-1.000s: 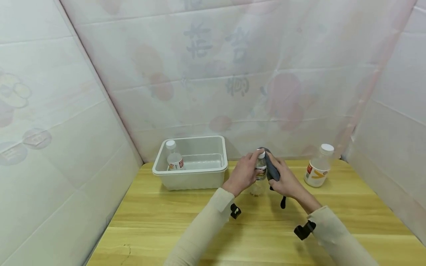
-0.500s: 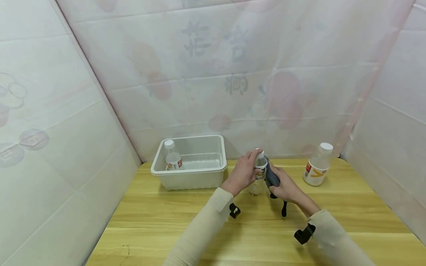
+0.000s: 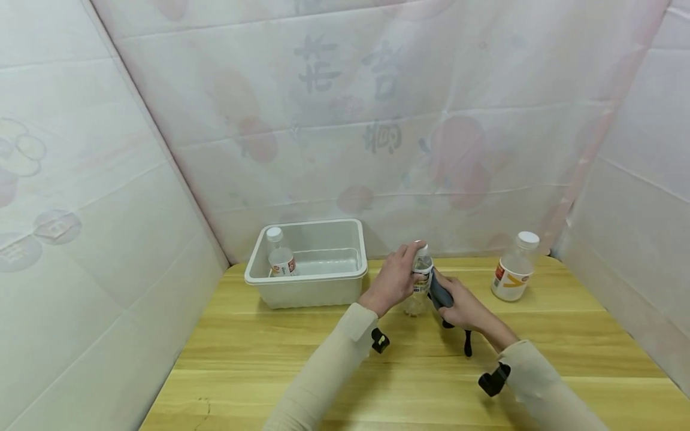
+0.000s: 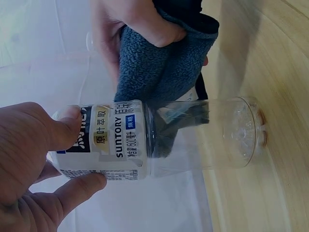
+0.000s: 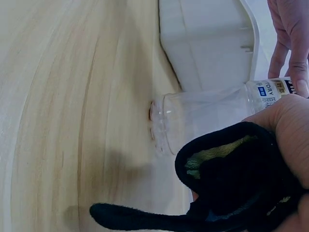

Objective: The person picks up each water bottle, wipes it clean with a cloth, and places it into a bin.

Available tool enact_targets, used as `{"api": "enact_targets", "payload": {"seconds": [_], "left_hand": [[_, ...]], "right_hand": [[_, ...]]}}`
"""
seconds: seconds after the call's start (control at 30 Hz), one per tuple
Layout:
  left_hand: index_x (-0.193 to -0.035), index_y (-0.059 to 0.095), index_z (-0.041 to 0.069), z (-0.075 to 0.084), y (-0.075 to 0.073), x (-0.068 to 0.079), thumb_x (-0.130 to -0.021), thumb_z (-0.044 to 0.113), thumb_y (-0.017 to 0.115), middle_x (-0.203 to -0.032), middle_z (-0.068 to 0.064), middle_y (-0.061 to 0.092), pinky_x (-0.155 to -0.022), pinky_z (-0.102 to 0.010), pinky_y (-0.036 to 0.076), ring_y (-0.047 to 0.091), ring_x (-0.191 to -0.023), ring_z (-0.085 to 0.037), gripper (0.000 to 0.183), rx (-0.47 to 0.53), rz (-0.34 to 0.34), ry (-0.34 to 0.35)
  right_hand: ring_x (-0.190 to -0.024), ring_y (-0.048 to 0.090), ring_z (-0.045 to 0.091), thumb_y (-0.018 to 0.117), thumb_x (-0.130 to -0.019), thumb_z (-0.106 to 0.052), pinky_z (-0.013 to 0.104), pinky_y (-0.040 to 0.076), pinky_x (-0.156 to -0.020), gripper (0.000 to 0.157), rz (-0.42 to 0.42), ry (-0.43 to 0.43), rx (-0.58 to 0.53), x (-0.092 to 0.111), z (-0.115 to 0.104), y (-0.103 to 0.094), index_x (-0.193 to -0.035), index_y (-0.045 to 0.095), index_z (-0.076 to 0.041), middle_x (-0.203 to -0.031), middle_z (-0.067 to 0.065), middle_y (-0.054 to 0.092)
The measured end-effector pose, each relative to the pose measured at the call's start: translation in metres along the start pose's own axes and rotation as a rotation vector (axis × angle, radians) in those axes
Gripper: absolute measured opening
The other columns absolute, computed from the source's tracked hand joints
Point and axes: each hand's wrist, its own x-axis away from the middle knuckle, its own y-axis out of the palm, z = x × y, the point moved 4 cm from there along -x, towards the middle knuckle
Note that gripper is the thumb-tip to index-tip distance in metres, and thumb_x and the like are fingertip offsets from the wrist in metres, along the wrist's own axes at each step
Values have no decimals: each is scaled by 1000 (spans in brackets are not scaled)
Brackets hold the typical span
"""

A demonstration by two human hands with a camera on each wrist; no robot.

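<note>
A clear plastic bottle (image 3: pixel 423 277) with a white cap and a printed label stands upright on the table. My left hand (image 3: pixel 392 282) grips its upper part, with a finger up by the cap and the thumb on the label (image 4: pixel 123 130). On the bottle's right side, my right hand (image 3: pixel 465 304) holds a bunched dark blue-grey cloth (image 3: pixel 441 293) against it. The left wrist view shows the fluffy cloth (image 4: pixel 154 65) at the label's lower edge. A thin strap (image 5: pixel 130 217) hangs from the cloth in the right wrist view.
Left of my hands is a white plastic tub (image 3: pixel 312 293) with one white-capped bottle (image 3: pixel 283 257) standing inside. Another white-capped bottle (image 3: pixel 514 269) stands on the wooden table (image 3: pixel 259 371) to the right. Fabric walls (image 3: pixel 345 137) enclose the back and sides.
My right hand and the cloth have slid down the bottle's side, from beside the cap to about label height. The left hand keeps its hold, and the bottle stays in place.
</note>
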Motion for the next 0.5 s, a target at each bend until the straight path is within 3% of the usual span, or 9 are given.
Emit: {"api": "enact_targets", "payload": {"seconds": [0.5], "left_hand": [[-155,29,19,1,0,0,-99,27,66,-132,-8,59,-99,-34,53,64,-108,-21,67,2,5,10]], "right_hand": [[-100,53,37,64,-82,4,40,44,-74,91,-118,75,32,1,7,7,-160,18,1,-146,47,32]]}}
